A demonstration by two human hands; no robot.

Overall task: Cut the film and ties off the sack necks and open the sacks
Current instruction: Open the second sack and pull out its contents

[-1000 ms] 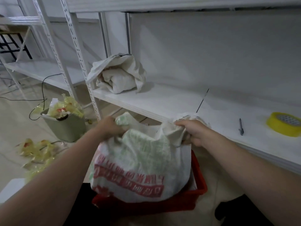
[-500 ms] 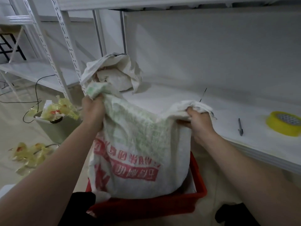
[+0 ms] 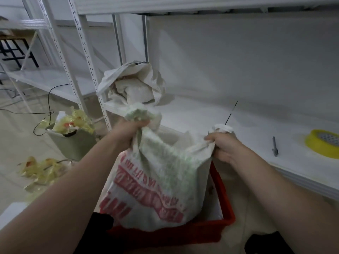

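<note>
Sack (image 3: pixel 161 184) printed red and green standing in a red crate (image 3: pixel 216 228) near centre, left hand (image 3: pixel 128 132) gripping its bunched top corner, right hand (image 3: pixel 222 146) gripping the opposite corner, second sack (image 3: pixel 134 85) on the far shelf (image 3: pixel 211 114), pen (image 3: pixel 275 146) and tape roll (image 3: pixel 323 143) right, bin (image 3: pixel 73 142) left.

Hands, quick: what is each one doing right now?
Left hand: closed, gripping the bunched top edge of the printed sack.
Right hand: closed, gripping the same sack's opposite top corner.
</note>
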